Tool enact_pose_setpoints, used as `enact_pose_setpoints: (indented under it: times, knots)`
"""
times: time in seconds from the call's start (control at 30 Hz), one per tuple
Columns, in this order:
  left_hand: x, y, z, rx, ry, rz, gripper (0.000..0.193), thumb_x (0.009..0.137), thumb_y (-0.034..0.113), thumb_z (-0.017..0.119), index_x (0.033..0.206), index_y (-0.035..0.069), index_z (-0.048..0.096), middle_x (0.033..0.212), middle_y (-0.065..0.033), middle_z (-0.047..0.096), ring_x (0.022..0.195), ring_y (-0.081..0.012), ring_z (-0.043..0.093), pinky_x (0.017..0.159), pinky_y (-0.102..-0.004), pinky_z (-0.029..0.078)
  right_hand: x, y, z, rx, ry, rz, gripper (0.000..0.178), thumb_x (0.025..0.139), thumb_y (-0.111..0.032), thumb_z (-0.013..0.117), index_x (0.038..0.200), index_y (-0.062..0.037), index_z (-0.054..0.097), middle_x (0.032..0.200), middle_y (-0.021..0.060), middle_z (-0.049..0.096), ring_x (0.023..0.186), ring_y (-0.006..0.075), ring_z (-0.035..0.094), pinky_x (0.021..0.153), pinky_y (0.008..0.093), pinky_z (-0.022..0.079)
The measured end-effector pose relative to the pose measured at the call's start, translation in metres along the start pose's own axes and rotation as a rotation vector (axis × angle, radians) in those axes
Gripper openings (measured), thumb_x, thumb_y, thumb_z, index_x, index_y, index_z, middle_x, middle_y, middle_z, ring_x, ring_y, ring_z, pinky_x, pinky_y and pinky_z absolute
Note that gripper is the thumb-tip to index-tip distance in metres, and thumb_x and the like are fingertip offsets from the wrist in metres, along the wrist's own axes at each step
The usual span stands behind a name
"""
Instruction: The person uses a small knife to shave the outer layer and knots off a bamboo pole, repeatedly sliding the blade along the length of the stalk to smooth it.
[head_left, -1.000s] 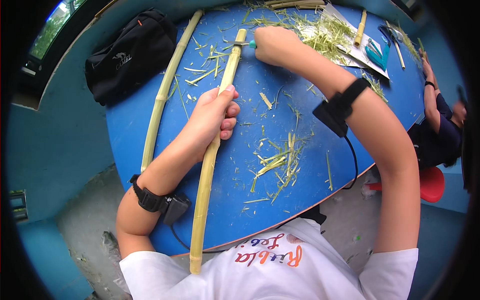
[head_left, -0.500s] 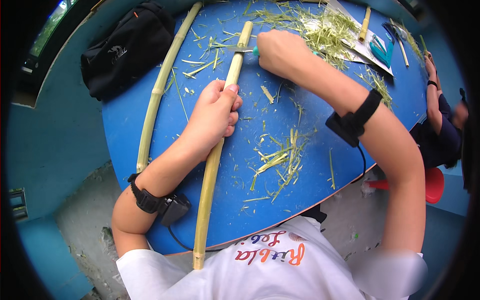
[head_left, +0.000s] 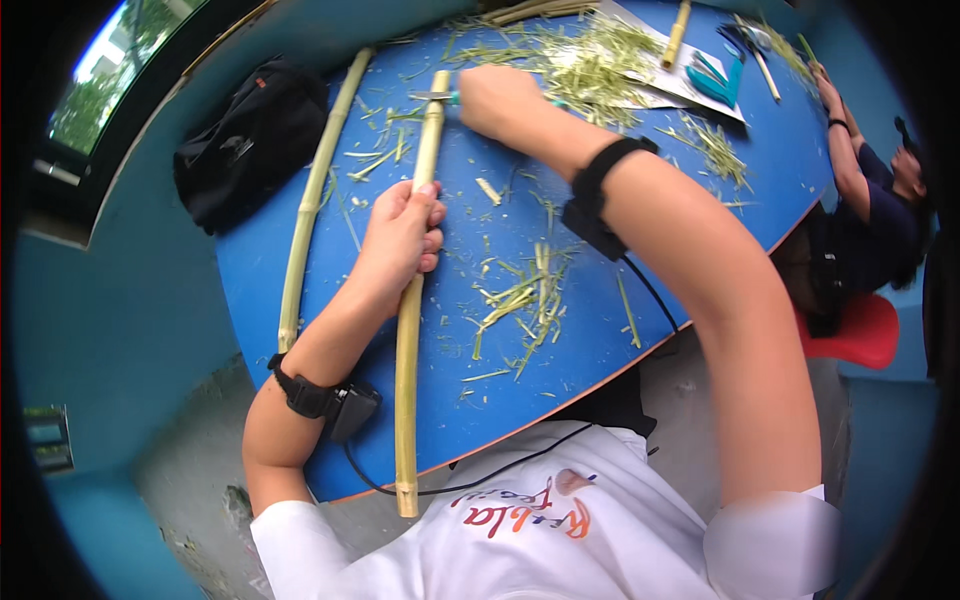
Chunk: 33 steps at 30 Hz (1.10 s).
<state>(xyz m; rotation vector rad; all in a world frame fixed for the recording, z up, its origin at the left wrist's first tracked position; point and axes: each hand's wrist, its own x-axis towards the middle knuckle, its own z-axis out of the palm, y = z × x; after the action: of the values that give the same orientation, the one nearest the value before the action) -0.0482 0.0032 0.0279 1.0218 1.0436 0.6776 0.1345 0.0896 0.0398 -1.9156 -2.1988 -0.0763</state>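
A long pale yellow-green bamboo pole (head_left: pixel 407 370) slants across the table's near edge, its near end over my white shirt. My left hand (head_left: pixel 398 232) is closed around it about midway, thumb on top. Near the pole's far end, my right hand (head_left: pixel 498 104) grips a knife (head_left: pixel 430 96) whose teal handle shows a little at the fist. The blade lies crosswise against the pole's peeled, lighter surface. A second bamboo pole (head_left: pixel 312 200) lies to the left, partly behind my left forearm.
Green bamboo shavings (head_left: pixel 525 300) litter the blue table (head_left: pixel 590 380), with a larger heap (head_left: pixel 600 70) on white paper at the back. A teal tool (head_left: pixel 712 80) and a short bamboo piece (head_left: pixel 677 35) lie there. A black bag (head_left: pixel 250 145) sits left; another person (head_left: pixel 880 200) works at far right.
My right hand has moved the knife along the pole toward its far end. My left hand keeps its hold. The whole view has shifted slightly.
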Motion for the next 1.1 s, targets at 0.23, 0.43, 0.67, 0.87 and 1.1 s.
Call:
enact_pose_setpoints:
  times: [0.23,0.43,0.67,0.87,1.1]
  knots:
    - [-0.003,-0.003,-0.001,-0.014,-0.026,-0.032,0.02,0.101,0.024,0.042,0.108,0.005,0.044,0.076,0.0021,0.043,0.051,-0.002,0.034,0.04,-0.0174,0.031,-0.047,-0.006,-0.021,-0.045,-0.199,-0.053,0.021,0.075,-0.013,0.058,0.085,0.0022,0.069,0.086,0.0232,0.068,0.081,0.0382,0.068,0.072,0.0456,0.055]
    - [-0.002,-0.004,0.003,-0.069,-0.067,-0.056,0.021,0.102,0.025,0.04,0.108,0.005,0.044,0.074,0.0031,0.041,0.051,-0.0017,0.033,0.039,-0.0167,0.028,-0.037,-0.003,-0.004,0.045,-0.136,-0.015,0.02,0.073,-0.01,0.058,0.083,0.0043,0.069,0.082,0.025,0.067,0.079,0.0397,0.067,0.069,0.0464,0.055]
    - [0.005,-0.001,-0.001,-0.187,-0.028,-0.07,0.02,0.101,0.022,0.041,0.107,0.005,0.047,0.07,0.0033,0.041,0.048,-0.0016,0.031,0.038,-0.016,0.027,-0.024,-0.006,0.005,0.014,-0.059,0.0,0.021,0.074,-0.013,0.057,0.083,0.0007,0.071,0.086,0.0237,0.068,0.081,0.0383,0.068,0.073,0.0457,0.055]
    - [-0.015,-0.005,0.01,-0.168,-0.012,-0.095,0.024,0.1,0.023,0.041,0.113,0.004,0.048,0.07,0.0043,0.04,0.049,0.0004,0.03,0.037,-0.014,0.025,0.002,0.0,0.007,0.008,0.107,0.098,0.023,0.076,-0.015,0.058,0.088,0.0001,0.071,0.088,0.0215,0.069,0.084,0.0373,0.068,0.073,0.0452,0.055]
    - [-0.006,-0.003,0.011,-0.068,-0.045,-0.022,0.022,0.099,0.024,0.047,0.11,0.004,0.046,0.074,0.0011,0.047,0.048,-0.0019,0.037,0.038,-0.0158,0.033,-0.018,0.018,-0.017,0.003,-0.108,-0.037,0.021,0.075,-0.014,0.058,0.083,0.0022,0.069,0.083,0.0227,0.068,0.081,0.039,0.067,0.071,0.046,0.054]
